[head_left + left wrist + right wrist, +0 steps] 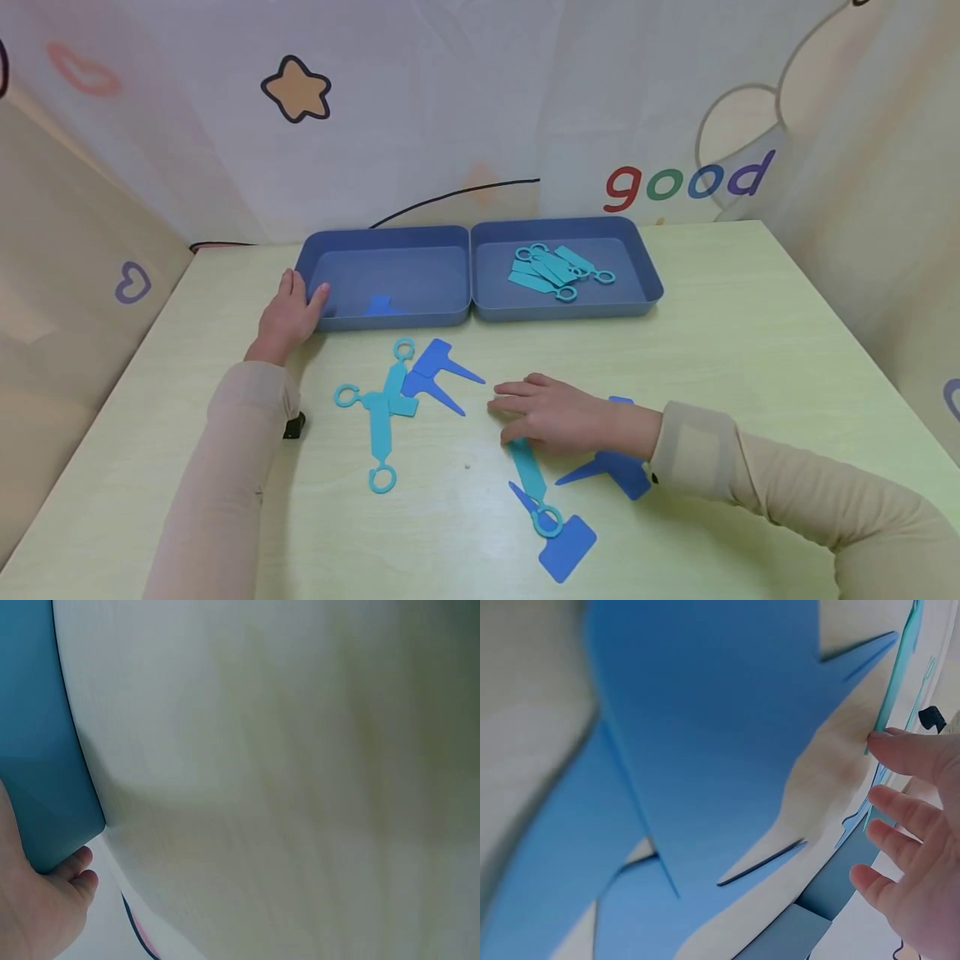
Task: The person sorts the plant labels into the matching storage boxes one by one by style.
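At the left end of the left blue tray [393,320], my left hand [288,317] grips the wall, thumb inside and fingers outside; in the left wrist view the fingers [75,870] curl round the corner. My right hand [558,412] is over the table with its fingers spread, the thumb right at the end of a teal ring-ended plant tag [528,471]. That tag lies across a blue T-shaped plant label [567,550]. More blue T-shaped labels [626,475] lie under the right wrist, partly hidden; they fill much of the right wrist view.
Several teal ring-ended tags [551,271] lie in the right blue tray [566,312]. One blue label [381,305] is in the left tray. Between the hands, teal tags [381,429] overlap near two blue labels [432,357]. A printed curtain [450,108] hangs behind the table.
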`<state>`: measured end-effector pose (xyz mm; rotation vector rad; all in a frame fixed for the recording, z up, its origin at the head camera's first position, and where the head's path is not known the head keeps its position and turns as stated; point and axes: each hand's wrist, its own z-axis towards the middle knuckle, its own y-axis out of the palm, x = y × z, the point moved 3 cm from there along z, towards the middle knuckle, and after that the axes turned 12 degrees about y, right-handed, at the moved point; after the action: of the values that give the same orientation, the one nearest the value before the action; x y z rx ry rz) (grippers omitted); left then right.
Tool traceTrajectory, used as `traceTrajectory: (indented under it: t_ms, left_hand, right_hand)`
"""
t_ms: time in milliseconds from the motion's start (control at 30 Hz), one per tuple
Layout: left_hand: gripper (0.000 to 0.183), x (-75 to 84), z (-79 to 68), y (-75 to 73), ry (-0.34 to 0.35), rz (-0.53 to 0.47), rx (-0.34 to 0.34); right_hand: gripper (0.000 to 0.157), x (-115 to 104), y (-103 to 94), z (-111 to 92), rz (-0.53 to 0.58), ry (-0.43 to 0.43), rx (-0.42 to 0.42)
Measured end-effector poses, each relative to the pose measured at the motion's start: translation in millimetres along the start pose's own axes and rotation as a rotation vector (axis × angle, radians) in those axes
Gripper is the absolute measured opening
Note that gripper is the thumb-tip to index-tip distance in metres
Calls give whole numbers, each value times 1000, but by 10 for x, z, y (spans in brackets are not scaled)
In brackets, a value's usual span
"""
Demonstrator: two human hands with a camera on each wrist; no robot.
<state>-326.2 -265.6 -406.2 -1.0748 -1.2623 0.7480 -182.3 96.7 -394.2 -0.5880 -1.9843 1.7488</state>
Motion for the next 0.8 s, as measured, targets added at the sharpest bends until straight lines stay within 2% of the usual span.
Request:
traceTrajectory:
  t_ms: [267, 433, 533, 800]
  left_hand:
    - [85, -7, 3, 6, -1, 2, -6]
    - [85, -8, -2, 14, -5, 4, -10]
    - [85, -7, -5, 12, -6, 3, -7]
    - [85, -16, 5, 14, -3, 5, -1]
  right_hand:
    - [23, -9, -18, 4, 18, 25, -2]
    - [28, -27, -35, 10, 33, 32, -36]
    - [31, -46, -50, 14, 25, 29, -67]
    - [28, -90, -110, 33, -28, 28, -83]
